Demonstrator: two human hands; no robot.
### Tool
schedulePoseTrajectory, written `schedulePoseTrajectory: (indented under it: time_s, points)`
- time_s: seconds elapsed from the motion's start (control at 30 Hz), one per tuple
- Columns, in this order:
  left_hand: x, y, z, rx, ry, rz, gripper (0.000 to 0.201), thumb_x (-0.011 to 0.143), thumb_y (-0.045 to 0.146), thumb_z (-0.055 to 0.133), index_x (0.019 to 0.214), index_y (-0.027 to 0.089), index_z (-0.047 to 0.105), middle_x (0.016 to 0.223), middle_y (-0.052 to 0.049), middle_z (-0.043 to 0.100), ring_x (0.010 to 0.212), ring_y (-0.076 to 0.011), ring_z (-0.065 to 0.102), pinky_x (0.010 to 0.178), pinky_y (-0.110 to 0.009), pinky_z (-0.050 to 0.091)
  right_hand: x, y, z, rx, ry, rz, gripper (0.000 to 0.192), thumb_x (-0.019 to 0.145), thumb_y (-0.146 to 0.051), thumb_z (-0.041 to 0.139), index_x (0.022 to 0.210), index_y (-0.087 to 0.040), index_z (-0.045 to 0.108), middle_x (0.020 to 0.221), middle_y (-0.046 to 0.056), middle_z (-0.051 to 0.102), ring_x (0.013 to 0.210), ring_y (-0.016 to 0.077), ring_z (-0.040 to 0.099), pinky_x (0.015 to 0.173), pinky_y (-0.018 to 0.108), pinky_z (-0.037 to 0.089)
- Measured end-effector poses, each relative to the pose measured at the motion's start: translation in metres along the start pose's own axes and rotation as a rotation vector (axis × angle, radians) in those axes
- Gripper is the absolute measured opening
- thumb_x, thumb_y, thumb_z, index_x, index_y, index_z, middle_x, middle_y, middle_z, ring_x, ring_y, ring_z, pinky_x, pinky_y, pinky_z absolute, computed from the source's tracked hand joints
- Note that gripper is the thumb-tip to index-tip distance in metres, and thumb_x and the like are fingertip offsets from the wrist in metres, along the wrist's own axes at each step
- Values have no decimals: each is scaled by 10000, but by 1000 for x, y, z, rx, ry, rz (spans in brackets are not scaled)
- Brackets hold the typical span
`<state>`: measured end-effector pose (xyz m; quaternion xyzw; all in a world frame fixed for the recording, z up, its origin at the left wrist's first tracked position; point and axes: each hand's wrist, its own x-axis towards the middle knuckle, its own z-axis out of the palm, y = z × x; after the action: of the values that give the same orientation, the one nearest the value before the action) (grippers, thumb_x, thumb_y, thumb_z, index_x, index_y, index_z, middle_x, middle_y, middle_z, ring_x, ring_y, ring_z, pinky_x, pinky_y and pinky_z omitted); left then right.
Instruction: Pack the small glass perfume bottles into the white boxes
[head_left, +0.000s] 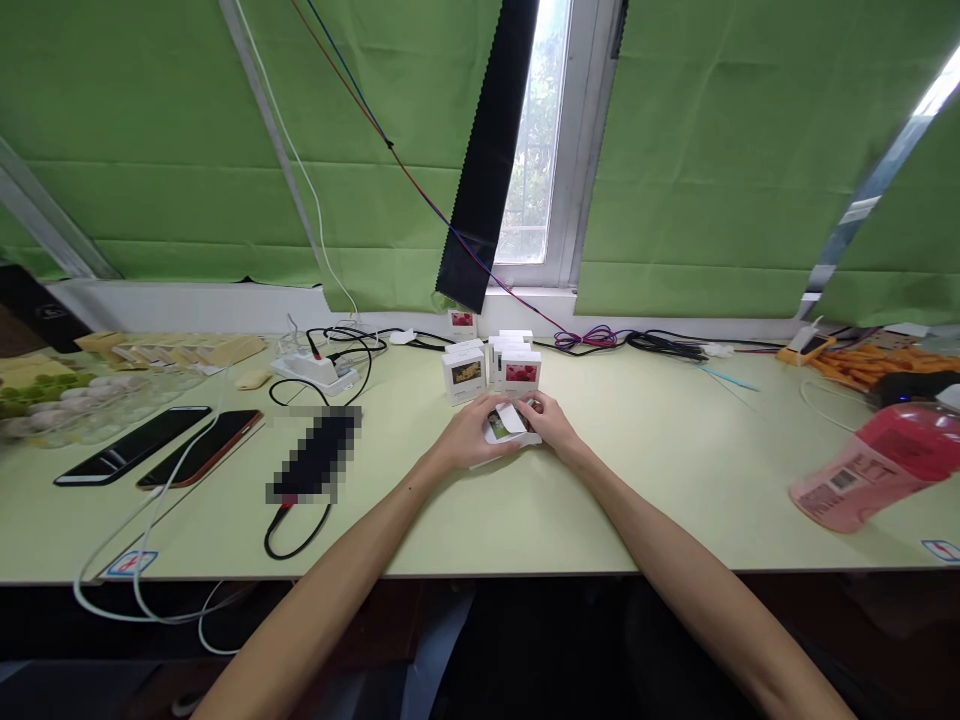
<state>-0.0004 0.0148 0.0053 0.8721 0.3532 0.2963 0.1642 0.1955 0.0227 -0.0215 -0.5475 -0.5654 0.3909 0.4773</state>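
Note:
A small white cardboard box [507, 420] with a green picture on it is between my hands near the middle of the table. One white flap of it sticks up. My left hand [471, 436] curls round its left side, thumb along the near edge. On the far right corner, the bent fingers of my right hand [553, 424] press against the box and its flap. Just beyond stand similar white boxes: one with a yellow picture [465, 374], one with a red picture [520, 372], and several more behind them.
Left of my arms lie a dark phone [133, 446], a red-edged phone [202, 448], a pixelated dark object [319, 455] and a power strip [313, 374]. Cables [600, 338] run along the back. A pink bottle [874, 468] lies tilted at the right.

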Motion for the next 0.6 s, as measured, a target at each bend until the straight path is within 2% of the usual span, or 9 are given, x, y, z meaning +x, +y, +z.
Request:
schedulePoseTrajectory:
  time_s: [0.37,0.6]
  points:
    - [0,-1,0,-7,-2,1,673,786,607,760,1331,255,583,1318,-97,661,1201,-318,628,1002,-458,520,1,3,0,-9,7,-15,279,818,-456,624,918,-197,652,682,-13,594,618,154,537,578,268,420]
    - [0,-2,-1,-15,-3,12,656,781,547,783,1337,262,584,1321,-94,659,1198,-314,630,1011,-457,519,3,4,1,11,10,-18,275,809,-457,636,899,-197,651,679,-11,600,643,156,548,582,260,435]
